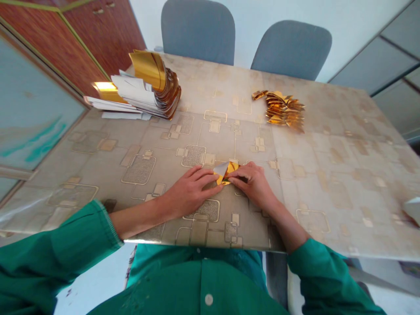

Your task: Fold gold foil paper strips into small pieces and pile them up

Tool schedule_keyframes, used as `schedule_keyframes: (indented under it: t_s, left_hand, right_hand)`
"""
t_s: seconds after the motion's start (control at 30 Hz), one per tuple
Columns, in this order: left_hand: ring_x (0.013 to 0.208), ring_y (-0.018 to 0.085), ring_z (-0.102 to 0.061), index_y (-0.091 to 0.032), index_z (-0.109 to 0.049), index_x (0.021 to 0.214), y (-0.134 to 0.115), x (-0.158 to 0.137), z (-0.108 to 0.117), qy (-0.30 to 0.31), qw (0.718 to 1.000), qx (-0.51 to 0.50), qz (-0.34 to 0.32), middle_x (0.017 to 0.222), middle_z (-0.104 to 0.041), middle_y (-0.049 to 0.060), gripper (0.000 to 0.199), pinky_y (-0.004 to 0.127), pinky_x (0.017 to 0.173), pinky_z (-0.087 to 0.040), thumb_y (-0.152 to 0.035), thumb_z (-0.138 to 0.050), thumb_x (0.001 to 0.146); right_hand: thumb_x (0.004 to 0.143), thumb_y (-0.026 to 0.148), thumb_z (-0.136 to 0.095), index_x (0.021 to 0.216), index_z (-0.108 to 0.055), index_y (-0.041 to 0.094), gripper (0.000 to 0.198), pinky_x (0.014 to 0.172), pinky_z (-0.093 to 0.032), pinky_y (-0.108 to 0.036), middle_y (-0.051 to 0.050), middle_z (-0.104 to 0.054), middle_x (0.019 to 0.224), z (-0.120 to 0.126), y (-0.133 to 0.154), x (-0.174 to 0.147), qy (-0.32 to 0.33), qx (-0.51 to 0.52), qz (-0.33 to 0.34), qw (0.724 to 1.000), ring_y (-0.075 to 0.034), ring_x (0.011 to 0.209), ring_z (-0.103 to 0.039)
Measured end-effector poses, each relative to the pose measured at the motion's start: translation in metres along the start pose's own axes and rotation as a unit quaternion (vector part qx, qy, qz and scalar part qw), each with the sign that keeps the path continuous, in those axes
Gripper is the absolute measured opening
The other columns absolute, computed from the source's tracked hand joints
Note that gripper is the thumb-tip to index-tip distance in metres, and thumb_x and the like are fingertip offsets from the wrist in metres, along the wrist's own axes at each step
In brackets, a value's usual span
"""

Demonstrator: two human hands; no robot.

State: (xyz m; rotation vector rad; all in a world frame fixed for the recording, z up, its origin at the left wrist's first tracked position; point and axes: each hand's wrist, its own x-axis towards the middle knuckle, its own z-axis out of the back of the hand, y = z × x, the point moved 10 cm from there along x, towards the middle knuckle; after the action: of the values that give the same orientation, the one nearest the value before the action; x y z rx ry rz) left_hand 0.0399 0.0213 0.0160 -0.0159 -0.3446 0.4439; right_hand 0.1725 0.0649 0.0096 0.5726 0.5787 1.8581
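Note:
A small piece of gold foil paper (232, 168), partly folded, lies on the table near its front edge. One flap shows its pale silvery underside; the rest is shiny gold. My left hand (195, 188) rests on the table with its thumb and fingers closed on the paper's left side. From the right, my right hand (252, 181) pinches the paper's other side between thumb and fingers. My fingertips hide parts of its edges.
A patterned cloth covers the table (170, 157). At the back left stands a stack of gold and white paper sheets (147, 87). Folded gold paper pieces (284, 109) lie grouped at the back right. Two grey chairs (198, 30) stand beyond the far edge.

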Motion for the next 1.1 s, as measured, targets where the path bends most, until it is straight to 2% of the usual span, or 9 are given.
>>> schedule_keyframes:
  t_s: [0.2, 0.33, 0.47, 0.6, 0.8, 0.97, 1.1]
  left_hand:
    - [0.129, 0.027, -0.050, -0.023, -0.059, 0.131, -0.001, -0.001, -0.001, 0.015, 1.000, 0.001, 0.001, 0.133, -0.060, 0.010, 0.039, 0.054, 0.116, -0.031, -0.011, -0.052, 0.094]
    - [0.128, 0.028, -0.051, -0.022, -0.060, 0.129, -0.001, -0.001, 0.000, 0.006, 1.000, -0.009, -0.002, 0.132, -0.060, 0.012, 0.038, 0.054, 0.114, -0.033, -0.011, -0.053, 0.094]
    - [0.126, 0.026, -0.052, -0.022, -0.060, 0.130, 0.001, -0.001, -0.001, -0.005, 1.000, -0.021, 0.003, 0.131, -0.061, 0.012, 0.037, 0.052, 0.113, -0.036, -0.013, -0.053, 0.094]
    - [0.128, 0.026, -0.051, -0.022, -0.057, 0.133, 0.000, -0.001, -0.001, 0.002, 1.000, -0.012, 0.003, 0.133, -0.060, 0.011, 0.041, 0.053, 0.115, -0.033, -0.011, -0.052, 0.094]
    - [0.134, 0.026, -0.047, -0.025, -0.055, 0.137, 0.004, 0.000, -0.002, 0.028, 0.999, -0.028, 0.026, 0.146, -0.051, 0.011, 0.050, 0.053, 0.117, -0.029, -0.009, -0.055, 0.090]
    - [0.133, 0.027, -0.048, -0.023, -0.053, 0.140, 0.006, 0.000, -0.004, 0.031, 0.998, -0.049, 0.029, 0.146, -0.052, 0.012, 0.051, 0.052, 0.116, -0.032, -0.010, -0.053, 0.091]
    - [0.127, 0.023, -0.054, -0.018, -0.054, 0.137, 0.013, 0.001, 0.007, -0.023, 0.996, -0.079, 0.030, 0.140, -0.058, 0.012, 0.039, 0.045, 0.109, -0.044, -0.016, -0.045, 0.099]
  right_hand:
    - [0.092, 0.032, -0.067, 0.085, -0.073, 0.028, 0.010, 0.079, -0.029, -0.038, 0.000, -0.075, 0.084, 0.002, 0.006, -0.001, -0.027, -0.054, -0.003, 0.998, -0.021, 0.083, -0.057]
    - [0.093, 0.034, -0.066, 0.082, -0.071, 0.026, 0.015, 0.077, -0.028, -0.038, -0.001, -0.073, 0.080, 0.006, 0.011, -0.003, -0.053, -0.086, 0.003, 0.995, -0.022, 0.083, -0.055]
    - [0.095, 0.038, -0.062, 0.078, -0.071, 0.026, 0.023, 0.078, -0.028, -0.039, -0.002, -0.072, 0.080, 0.007, 0.014, -0.002, -0.050, -0.084, 0.020, 0.995, -0.022, 0.084, -0.054]
    - [0.094, 0.036, -0.064, 0.079, -0.072, 0.027, 0.019, 0.079, -0.028, -0.038, -0.001, -0.072, 0.081, 0.005, 0.012, -0.001, -0.036, -0.079, 0.021, 0.996, -0.022, 0.084, -0.053]
    - [0.090, 0.036, -0.069, 0.084, -0.071, 0.025, 0.012, 0.078, -0.028, -0.037, -0.001, -0.072, 0.082, 0.005, 0.008, -0.003, -0.047, -0.084, 0.001, 0.995, -0.022, 0.085, -0.054]
    - [0.090, 0.034, -0.069, 0.081, -0.070, 0.025, 0.013, 0.077, -0.029, -0.037, -0.002, -0.072, 0.084, 0.002, 0.006, -0.003, -0.052, -0.078, -0.005, 0.996, -0.022, 0.086, -0.054]
    - [0.089, 0.034, -0.071, 0.081, -0.070, 0.026, 0.012, 0.078, -0.030, -0.038, -0.001, -0.073, 0.086, 0.001, 0.004, -0.003, -0.051, -0.059, -0.005, 0.997, -0.022, 0.085, -0.055]
